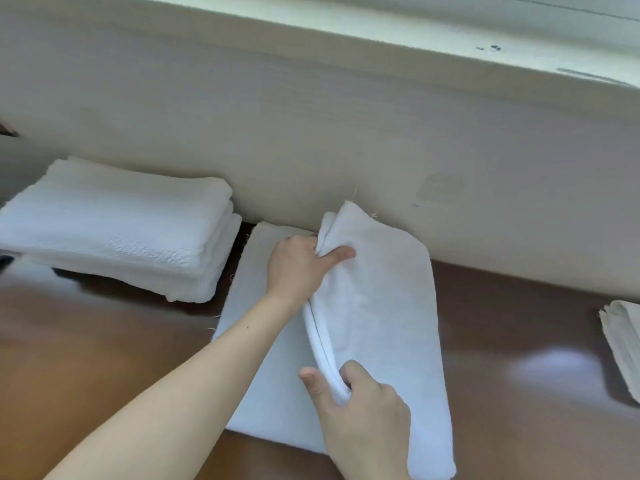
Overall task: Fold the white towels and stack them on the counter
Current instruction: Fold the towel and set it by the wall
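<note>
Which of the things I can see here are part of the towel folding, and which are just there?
Part of the job:
- white towel, gripped by the left hand and right hand
- stack of folded towels
- counter
- cloth pile at the right edge, probably more towels

Just there:
- wall
- window ledge

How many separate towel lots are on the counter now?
3: folded stack far left; one towel mid-counter, held by left hand and right hand; a pile cut off at right edge. More may be off-frame.
</note>
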The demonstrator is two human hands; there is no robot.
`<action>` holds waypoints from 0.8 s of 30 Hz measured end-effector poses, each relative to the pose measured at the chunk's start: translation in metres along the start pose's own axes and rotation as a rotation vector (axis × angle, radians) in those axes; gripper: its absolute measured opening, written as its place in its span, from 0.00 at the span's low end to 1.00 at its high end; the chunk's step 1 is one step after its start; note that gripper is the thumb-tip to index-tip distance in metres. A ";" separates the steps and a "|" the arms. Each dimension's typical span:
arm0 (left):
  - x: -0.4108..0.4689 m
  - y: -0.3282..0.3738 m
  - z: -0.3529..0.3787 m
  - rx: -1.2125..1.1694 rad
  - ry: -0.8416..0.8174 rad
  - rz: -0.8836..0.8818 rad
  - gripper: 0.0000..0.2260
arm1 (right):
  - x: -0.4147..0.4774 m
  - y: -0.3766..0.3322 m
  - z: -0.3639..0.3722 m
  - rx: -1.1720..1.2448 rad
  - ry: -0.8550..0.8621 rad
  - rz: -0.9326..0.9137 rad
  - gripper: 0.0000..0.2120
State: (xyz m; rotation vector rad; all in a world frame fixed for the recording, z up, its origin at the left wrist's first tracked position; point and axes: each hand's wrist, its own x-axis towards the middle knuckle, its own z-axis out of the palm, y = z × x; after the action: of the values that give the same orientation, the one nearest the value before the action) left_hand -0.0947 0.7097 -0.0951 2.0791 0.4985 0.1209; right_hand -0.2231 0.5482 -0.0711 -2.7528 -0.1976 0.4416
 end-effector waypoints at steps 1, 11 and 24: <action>0.004 -0.010 -0.013 0.042 0.001 0.004 0.28 | 0.002 -0.014 0.008 0.027 -0.009 -0.006 0.46; 0.027 -0.054 -0.079 0.289 -0.037 0.077 0.25 | 0.013 -0.101 0.076 0.127 -0.001 -0.013 0.39; 0.042 -0.068 -0.072 0.894 -0.011 0.305 0.08 | 0.022 -0.130 0.110 0.142 0.062 -0.038 0.43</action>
State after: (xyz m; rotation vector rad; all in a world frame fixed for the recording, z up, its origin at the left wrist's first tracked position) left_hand -0.0971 0.8148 -0.1186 3.0246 0.2295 0.0673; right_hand -0.2493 0.7078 -0.1293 -2.6149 -0.1943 0.3461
